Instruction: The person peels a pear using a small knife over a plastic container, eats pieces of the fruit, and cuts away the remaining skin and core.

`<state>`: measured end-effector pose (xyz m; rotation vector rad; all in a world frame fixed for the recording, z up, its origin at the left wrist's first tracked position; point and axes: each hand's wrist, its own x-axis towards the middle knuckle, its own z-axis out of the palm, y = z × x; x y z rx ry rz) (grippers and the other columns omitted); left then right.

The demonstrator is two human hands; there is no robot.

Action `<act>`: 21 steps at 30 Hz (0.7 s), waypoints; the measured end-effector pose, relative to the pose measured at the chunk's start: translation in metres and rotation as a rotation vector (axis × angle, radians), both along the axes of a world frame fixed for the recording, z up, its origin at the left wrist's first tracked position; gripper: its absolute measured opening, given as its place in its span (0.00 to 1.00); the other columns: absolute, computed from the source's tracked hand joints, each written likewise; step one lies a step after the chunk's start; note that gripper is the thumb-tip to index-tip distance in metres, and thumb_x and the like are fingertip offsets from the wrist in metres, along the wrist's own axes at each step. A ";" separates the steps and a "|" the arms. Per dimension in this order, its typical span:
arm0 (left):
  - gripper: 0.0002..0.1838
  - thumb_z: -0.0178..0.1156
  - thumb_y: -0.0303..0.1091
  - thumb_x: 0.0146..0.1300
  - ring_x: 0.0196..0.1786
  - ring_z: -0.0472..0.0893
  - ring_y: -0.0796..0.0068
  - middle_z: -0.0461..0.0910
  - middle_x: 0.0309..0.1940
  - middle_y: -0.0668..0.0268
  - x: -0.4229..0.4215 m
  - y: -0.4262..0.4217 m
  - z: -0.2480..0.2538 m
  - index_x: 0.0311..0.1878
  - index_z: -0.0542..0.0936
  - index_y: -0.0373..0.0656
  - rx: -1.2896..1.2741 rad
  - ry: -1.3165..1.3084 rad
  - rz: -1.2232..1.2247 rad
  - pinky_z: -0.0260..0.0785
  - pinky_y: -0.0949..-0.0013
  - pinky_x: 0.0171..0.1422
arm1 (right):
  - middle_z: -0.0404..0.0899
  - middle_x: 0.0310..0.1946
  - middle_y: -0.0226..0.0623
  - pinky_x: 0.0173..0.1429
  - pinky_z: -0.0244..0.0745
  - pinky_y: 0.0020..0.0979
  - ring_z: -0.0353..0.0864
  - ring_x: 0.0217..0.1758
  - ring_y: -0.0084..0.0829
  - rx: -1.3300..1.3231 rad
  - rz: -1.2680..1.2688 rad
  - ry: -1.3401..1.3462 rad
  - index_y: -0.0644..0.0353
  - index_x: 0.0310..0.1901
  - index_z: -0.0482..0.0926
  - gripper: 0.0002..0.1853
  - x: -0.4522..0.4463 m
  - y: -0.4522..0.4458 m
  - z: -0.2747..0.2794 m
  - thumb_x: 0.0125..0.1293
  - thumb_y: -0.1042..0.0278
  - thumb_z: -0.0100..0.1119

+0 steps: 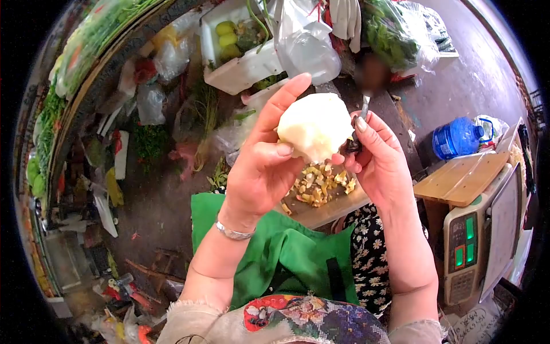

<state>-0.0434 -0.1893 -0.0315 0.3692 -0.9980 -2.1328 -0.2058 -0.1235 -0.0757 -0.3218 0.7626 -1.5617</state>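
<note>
A large, pale, peeled round vegetable (315, 126) is in my left hand (260, 163), its thumb in front and fingers behind and beside it. The exact kind cannot be told. My right hand (381, 152) is closed on a small knife (365, 106) with a metal blade pointing up and a dark handle, close against the vegetable's right side. The right fingertips reach the vegetable's lower edge. Below both hands, yellow-brown peelings (317, 186) lie in a shallow tray (329, 215) in front of my lap.
On the right stand a weighing scale (460, 275) with lit green digits, a wooden board (461, 180) and a blue water jug (455, 139). A white foam box (243, 71) with green vegetables is at the back. Plastic bags and scraps litter the floor on the left.
</note>
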 end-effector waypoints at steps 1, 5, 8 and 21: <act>0.43 0.52 0.31 0.51 0.64 0.68 0.45 0.63 0.65 0.48 0.001 0.000 0.000 0.72 0.48 0.35 0.002 0.000 0.000 0.71 0.46 0.59 | 0.80 0.32 0.30 0.26 0.68 0.17 0.76 0.28 0.18 0.000 0.003 -0.028 0.56 0.44 0.78 0.07 -0.001 0.000 0.000 0.66 0.66 0.58; 0.41 0.60 0.27 0.55 0.63 0.71 0.62 0.67 0.63 0.56 0.003 0.001 -0.006 0.71 0.52 0.37 -0.119 -0.048 0.004 0.66 0.59 0.65 | 0.80 0.33 0.29 0.26 0.71 0.18 0.77 0.28 0.19 0.040 0.015 -0.097 0.57 0.45 0.78 0.08 -0.003 -0.002 0.003 0.65 0.68 0.59; 0.42 0.67 0.24 0.52 0.61 0.72 0.72 0.71 0.61 0.62 0.004 -0.001 -0.009 0.70 0.58 0.40 -0.174 -0.040 -0.006 0.64 0.66 0.66 | 0.81 0.34 0.27 0.25 0.72 0.19 0.77 0.27 0.17 -0.029 0.075 -0.202 0.58 0.47 0.78 0.10 -0.005 0.000 -0.002 0.65 0.70 0.59; 0.40 0.72 0.20 0.40 0.61 0.72 0.73 0.73 0.58 0.63 0.003 -0.002 -0.015 0.62 0.69 0.39 -0.336 -0.068 -0.101 0.64 0.68 0.66 | 0.81 0.33 0.27 0.24 0.65 0.14 0.73 0.23 0.12 -0.063 0.091 -0.163 0.59 0.53 0.76 0.16 0.000 0.007 -0.013 0.64 0.70 0.59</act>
